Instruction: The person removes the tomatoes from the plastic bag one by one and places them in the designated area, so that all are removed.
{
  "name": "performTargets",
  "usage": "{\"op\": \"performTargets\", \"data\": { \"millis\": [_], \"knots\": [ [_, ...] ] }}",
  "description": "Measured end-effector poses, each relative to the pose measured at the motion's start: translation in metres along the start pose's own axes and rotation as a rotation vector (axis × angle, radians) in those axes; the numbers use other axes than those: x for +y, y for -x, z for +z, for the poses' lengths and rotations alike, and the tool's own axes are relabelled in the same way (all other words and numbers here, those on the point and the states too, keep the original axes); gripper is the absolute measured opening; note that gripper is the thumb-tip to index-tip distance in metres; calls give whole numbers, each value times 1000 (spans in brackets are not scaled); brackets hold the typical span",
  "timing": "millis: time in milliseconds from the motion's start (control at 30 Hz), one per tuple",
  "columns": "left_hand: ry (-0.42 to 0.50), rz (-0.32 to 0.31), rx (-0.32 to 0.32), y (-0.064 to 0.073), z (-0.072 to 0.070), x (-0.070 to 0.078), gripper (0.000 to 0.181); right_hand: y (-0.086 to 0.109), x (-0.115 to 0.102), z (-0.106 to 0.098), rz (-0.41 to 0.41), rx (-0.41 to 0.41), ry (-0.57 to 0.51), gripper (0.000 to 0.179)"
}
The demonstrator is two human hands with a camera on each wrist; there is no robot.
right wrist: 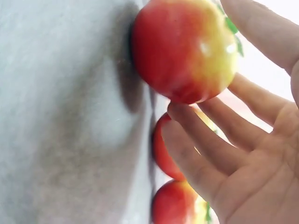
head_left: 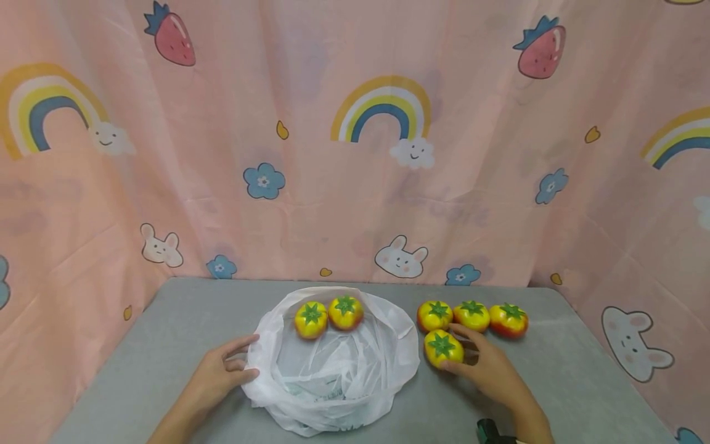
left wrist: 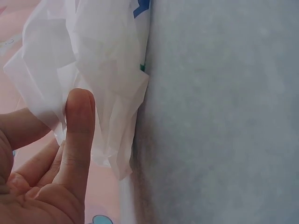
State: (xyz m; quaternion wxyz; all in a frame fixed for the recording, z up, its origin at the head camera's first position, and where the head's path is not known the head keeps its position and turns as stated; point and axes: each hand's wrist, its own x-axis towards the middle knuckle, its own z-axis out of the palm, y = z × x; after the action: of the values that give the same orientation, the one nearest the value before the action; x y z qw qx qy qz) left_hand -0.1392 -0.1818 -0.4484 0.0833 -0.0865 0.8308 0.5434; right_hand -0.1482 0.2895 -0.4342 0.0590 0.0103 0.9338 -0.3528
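A white plastic bag (head_left: 266, 364) stands with its mouth spread wide on the table. Inside it sit two yellow-red tomatoes with green star-shaped tops, a left tomato (head_left: 311, 320) and a right tomato (head_left: 345, 312). My left hand (head_left: 219, 370) touches the bag's left rim, its thumb (left wrist: 79, 116) and index finger spread apart against the plastic. To the right of the bag, my right hand (head_left: 488, 364) holds the nearest tomato (head_left: 443, 348), thumb on its near side and fingers at its far side. Whether this tomato touches the table is unclear.
Behind the held tomato, three more tomatoes form a row: a left one (head_left: 435, 316), a middle one (head_left: 471, 316) and a right one (head_left: 508, 320). The grey table (head_left: 566, 370) ends at a pink patterned curtain (head_left: 477, 209).
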Motion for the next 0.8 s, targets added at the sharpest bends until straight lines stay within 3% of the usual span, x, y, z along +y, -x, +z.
{"op": "performTargets", "data": {
  "millis": [167,367,667,800],
  "knots": [
    [26,26,-18,2,-2,2,68,2,-15,-5,-39,44,-9,85],
    [7,16,-26,1,-2,3,68,3,-49,-7,-47,86,42,85],
    [-42,-1,-12,0,1,0,66,-24,-95,10,-272,90,6,70],
    [-36,-4,-10,0,2,-1,66,-36,-111,22,-321,72,-30,66]
  ]
}}
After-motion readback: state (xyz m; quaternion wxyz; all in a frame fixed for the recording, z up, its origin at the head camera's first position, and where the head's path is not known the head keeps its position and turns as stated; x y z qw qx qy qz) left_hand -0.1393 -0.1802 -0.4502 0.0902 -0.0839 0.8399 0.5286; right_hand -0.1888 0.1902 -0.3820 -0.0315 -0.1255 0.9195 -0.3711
